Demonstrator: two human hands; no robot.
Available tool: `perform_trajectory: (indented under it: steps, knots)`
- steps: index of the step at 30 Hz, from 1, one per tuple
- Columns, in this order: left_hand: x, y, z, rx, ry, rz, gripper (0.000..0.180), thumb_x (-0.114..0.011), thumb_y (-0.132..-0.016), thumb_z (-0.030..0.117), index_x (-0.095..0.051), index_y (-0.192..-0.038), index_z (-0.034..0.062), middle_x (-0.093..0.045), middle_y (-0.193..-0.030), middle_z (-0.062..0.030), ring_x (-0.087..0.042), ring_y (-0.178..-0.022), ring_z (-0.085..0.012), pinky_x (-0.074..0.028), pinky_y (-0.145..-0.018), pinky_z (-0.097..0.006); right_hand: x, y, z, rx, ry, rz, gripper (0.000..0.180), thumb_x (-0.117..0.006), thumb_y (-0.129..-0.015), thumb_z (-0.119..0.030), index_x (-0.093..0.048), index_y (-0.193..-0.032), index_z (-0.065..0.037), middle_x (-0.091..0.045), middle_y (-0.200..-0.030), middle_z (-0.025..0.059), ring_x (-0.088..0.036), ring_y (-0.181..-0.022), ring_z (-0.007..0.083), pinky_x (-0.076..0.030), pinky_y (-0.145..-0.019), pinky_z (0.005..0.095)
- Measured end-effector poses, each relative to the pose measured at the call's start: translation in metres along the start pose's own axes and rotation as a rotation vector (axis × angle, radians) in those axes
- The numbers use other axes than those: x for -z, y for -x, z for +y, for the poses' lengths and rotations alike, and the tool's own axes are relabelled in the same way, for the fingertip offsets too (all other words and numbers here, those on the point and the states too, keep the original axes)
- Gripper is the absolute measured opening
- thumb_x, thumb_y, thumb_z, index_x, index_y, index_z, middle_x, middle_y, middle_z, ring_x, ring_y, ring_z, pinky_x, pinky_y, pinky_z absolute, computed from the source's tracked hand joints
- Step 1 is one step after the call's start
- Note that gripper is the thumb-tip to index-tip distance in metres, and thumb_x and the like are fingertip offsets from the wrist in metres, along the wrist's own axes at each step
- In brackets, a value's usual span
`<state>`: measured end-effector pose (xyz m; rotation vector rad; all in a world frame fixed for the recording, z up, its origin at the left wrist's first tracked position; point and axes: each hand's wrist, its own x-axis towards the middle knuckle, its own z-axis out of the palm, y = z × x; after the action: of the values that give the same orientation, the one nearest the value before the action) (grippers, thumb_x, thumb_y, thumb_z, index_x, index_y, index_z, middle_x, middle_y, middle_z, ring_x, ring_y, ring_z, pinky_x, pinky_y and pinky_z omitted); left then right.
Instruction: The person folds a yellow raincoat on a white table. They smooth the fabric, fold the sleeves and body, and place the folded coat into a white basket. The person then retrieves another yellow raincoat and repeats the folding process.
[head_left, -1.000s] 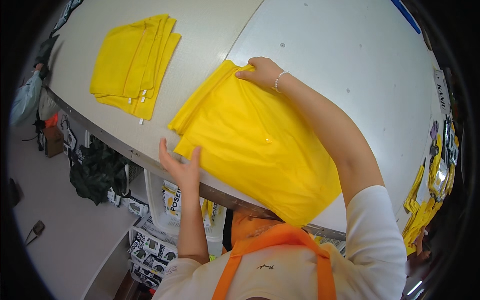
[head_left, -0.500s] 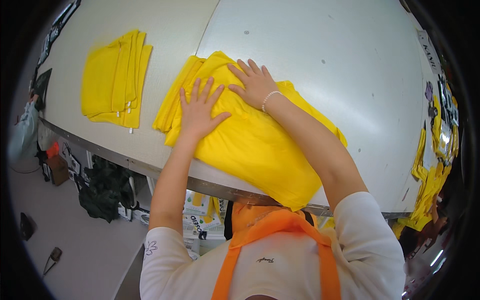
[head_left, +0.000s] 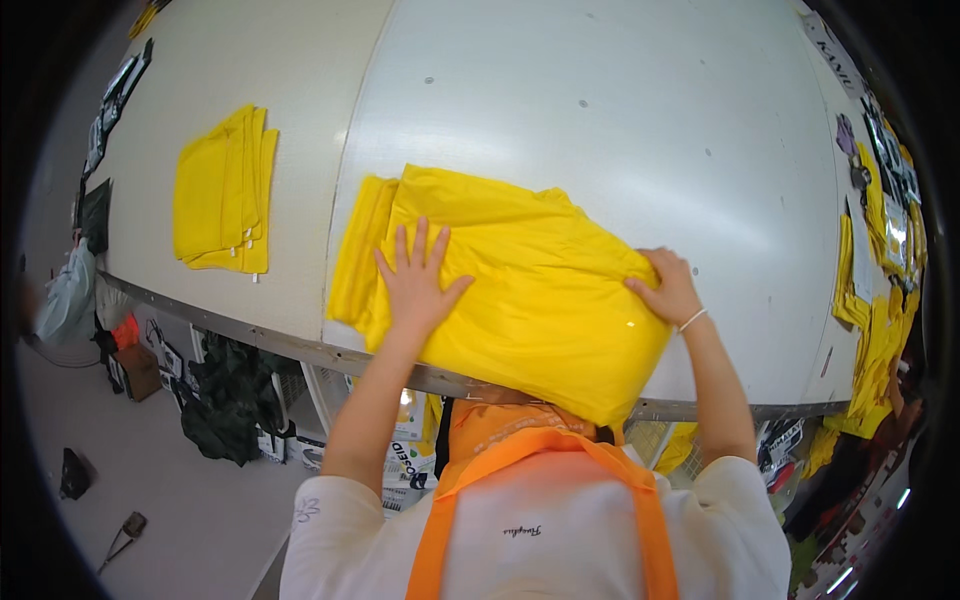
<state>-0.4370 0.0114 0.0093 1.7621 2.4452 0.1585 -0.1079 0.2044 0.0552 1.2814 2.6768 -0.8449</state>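
Since the earlier frame, the right hand (head_left: 672,290) has moved from the upper middle of the large folded sheet of bright yellow fabric (head_left: 540,280) to its right edge. The left hand (head_left: 418,298) has stayed on the fabric's left part.

The left fingers (head_left: 421,240) are spread wide and pressed flat on the fabric, the thumb well apart from the other 4. At the right hand, the thumb and fingers are parted by a narrow gap at the edge; I cannot tell whether they pinch the cloth.

The fabric lies between the 2 sets of fingers on the pale grey worktop (head_left: 500,90), rumpled across the middle, with a layered fold (head_left: 358,250) just left of the left fingers. Its near corner, below the right fingers, hangs over the worktop's front edge.

Well left of the left fingers rests a neat stack of folded yellow cloth pieces (head_left: 212,195) with small white tags. A white beaded bracelet (head_left: 692,320) circles the right wrist, just below the right fingers.
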Motion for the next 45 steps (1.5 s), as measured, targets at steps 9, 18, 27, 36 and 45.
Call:
perform_trajectory:
  steps: [9,18,27,36,45]
  knots:
    - [-0.009,0.004,0.056,0.109,0.006,0.032,0.075,-0.052,-0.079,0.057,-0.031,-0.141,0.0208,-0.017,-0.151,-0.0079,-0.01,-0.138,-0.0354,-0.002,-0.101,-0.067,0.026,-0.116,-0.079,-0.083,-0.044,-0.39,0.063,-0.069,-0.073,-0.045,-0.056,-0.114,0.002,-0.061,-0.108,0.0178,-0.058,-0.101,0.0285,-0.046,-0.087,0.0328]
    - [-0.004,0.001,0.045,0.107,-0.012,0.039,0.076,-0.052,-0.079,0.058,-0.03,-0.142,0.0206,-0.017,-0.151,-0.0066,-0.011,-0.138,-0.0336,-0.005,-0.103,-0.063,0.019,-0.154,-0.084,-0.11,0.037,-0.837,0.052,-0.058,-0.082,-0.047,-0.063,-0.103,0.001,-0.063,-0.105,0.0162,-0.059,-0.092,0.0264,-0.045,-0.083,0.0346]
    - [0.003,-0.003,0.02,0.069,-0.067,0.0,0.072,-0.053,-0.081,0.054,-0.032,-0.141,0.0201,-0.021,-0.15,-0.0065,-0.015,-0.138,-0.0325,-0.007,-0.105,-0.06,-0.056,-0.041,-0.098,0.359,0.248,0.136,0.063,-0.046,-0.085,-0.054,-0.035,-0.139,-0.022,-0.019,-0.149,0.0107,-0.012,-0.138,0.034,-0.009,-0.109,0.0535]
    - [0.014,-0.07,0.031,0.048,-0.152,0.162,0.066,-0.046,-0.086,0.054,-0.031,-0.141,0.0209,-0.022,-0.149,-0.008,-0.014,-0.138,-0.0325,-0.004,-0.108,-0.056,-0.022,0.018,-0.108,0.258,0.167,0.118,0.065,-0.051,-0.083,-0.051,-0.033,-0.14,-0.025,-0.019,-0.149,0.0123,-0.011,-0.137,0.0365,-0.012,-0.108,0.0542]
    - [0.001,-0.077,0.006,0.072,-0.318,0.133,0.065,-0.041,-0.09,0.051,-0.024,-0.144,0.0202,-0.021,-0.149,-0.0091,-0.016,-0.138,-0.0308,-0.008,-0.109,-0.054,-0.069,0.101,-0.067,0.191,0.082,0.138,0.067,-0.059,-0.082,-0.043,-0.033,-0.14,-0.021,-0.02,-0.147,0.0176,-0.016,-0.136,0.038,-0.013,-0.108,0.0533]
